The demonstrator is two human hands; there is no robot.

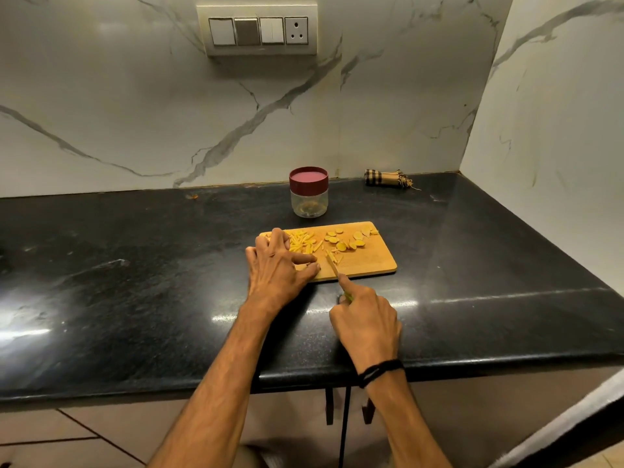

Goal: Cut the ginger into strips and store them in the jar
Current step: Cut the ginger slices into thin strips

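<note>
Head view. A wooden cutting board (366, 261) lies on the black counter (135, 265). Ginger strips (301, 243) are heaped at its left end and ginger slices (341, 244) lie at its far right. The left hand (277, 266) rests on the board's left end, fingers spread apart, tips beside the strips. The right hand (366, 320) grips a knife (333, 267), forefinger laid along the blade, its tip on the board. The jar (309, 197), red lid on, stands just behind the board.
</note>
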